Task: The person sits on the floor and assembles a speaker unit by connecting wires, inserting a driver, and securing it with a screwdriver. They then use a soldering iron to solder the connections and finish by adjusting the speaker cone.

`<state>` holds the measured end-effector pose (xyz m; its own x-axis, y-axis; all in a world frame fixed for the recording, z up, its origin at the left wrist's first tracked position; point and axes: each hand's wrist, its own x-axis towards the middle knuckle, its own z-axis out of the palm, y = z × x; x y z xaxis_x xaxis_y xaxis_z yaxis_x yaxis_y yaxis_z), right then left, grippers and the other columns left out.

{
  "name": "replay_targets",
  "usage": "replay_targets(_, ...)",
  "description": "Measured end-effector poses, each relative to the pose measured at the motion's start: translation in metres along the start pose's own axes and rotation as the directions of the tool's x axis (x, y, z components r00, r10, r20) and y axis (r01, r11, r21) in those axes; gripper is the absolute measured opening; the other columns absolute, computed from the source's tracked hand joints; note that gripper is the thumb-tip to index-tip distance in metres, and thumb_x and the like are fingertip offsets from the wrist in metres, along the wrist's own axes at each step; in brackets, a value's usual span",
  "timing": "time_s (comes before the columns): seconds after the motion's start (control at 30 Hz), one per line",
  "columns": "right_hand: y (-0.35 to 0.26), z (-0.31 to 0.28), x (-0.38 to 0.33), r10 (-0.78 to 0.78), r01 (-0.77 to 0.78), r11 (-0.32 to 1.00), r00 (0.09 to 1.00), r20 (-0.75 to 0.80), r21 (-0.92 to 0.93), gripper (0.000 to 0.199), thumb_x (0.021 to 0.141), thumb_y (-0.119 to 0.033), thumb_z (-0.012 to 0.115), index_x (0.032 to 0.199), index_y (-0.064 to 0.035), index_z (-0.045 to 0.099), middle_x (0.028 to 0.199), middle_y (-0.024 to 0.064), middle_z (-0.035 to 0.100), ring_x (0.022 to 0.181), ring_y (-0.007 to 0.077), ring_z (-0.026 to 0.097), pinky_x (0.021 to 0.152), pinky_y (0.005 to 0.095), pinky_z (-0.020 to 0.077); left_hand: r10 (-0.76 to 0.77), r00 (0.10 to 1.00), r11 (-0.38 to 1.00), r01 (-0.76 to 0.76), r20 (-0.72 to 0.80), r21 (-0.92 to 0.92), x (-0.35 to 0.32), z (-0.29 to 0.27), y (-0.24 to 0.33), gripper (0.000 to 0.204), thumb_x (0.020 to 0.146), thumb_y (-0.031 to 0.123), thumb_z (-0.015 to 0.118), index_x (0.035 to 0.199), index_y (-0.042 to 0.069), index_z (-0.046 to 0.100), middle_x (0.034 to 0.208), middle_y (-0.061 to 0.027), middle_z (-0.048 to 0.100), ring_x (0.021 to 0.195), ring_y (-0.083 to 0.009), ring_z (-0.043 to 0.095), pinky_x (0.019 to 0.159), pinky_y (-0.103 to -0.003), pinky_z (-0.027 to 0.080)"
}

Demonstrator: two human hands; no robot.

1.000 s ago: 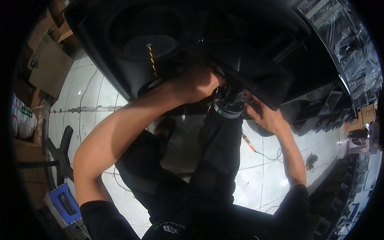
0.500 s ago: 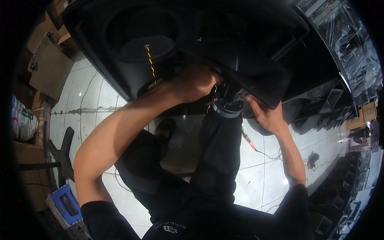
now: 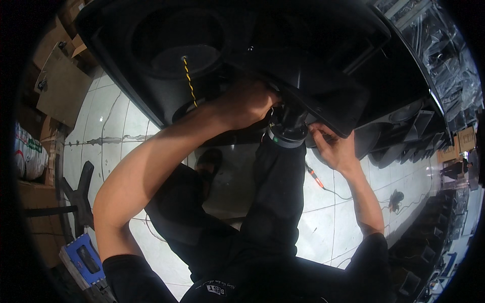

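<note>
A black speaker horn (image 3: 328, 98) with a round driver (image 3: 287, 137) at its throat is tilted over my right knee. My left hand (image 3: 252, 103) is closed at the horn's left side, its fingertips partly hidden in shadow. Close to the driver's right side, under the horn's edge, my right hand (image 3: 337, 150) has thumb and fingers pinched together. Whatever is between them is too small to make out. Beyond stands a large black speaker cabinet (image 3: 121, 65), from whose round opening a yellow-and-black twisted wire (image 3: 189, 81) hangs.
An orange-handled corded tool (image 3: 315, 178) lies on the white tiled floor (image 3: 318, 227) by my right leg. At the left are a black chair base (image 3: 81, 197), a blue case (image 3: 86, 258) and cardboard boxes. Black speaker parts line the right, with a person (image 3: 457, 169) farther back.
My right hand has shifted slightly down, and its fingers have drawn into a pinch beside the driver. My left hand and the horn stay nearly still. The person at far right shows more.
</note>
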<state>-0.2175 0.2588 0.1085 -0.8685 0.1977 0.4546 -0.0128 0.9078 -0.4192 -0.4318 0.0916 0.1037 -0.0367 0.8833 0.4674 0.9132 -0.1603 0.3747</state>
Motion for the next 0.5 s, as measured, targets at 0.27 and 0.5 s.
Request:
replay_targets(0.27, 0.0017, 0.0008, -0.0029, 0.192, -0.195, 0.979, 0.98, 0.059, 0.061, 0.009, 0.08, 0.001, 0.065, 0.085, 0.0045, 0.072, 0.081, 0.0166, 0.071, 0.073, 0.0225, 0.067, 0.063, 0.0334, 0.0514, 0.004, 1.0, 0.999, -0.005, 0.008, 0.044, 0.0007, 0.0011, 0.0007, 0.019, 0.087, 0.011, 0.056, 0.086, 0.002, 0.072, 0.084, -0.0207, 0.07, 0.077, -0.0339, 0.069, 0.074, -0.043, 0.053)
replay_targets(0.5, -0.0037, 0.0003, -0.0002, 0.276, -0.284, 0.933, 0.959, 0.067, 0.221, 0.013, 0.082, 0.005, 0.061, 0.088, 0.0028, 0.072, 0.082, 0.0119, 0.072, 0.074, 0.0171, 0.065, 0.066, 0.0306, 0.0501, 0.15, 0.979, 0.987, -0.141, -0.139, 0.076, 0.0001, 0.0079, -0.0035, 0.009, 0.085, 0.004, 0.058, 0.077, 0.002, 0.061, 0.067, -0.0158, 0.06, 0.062, -0.0301, 0.062, 0.062, -0.041, 0.049)
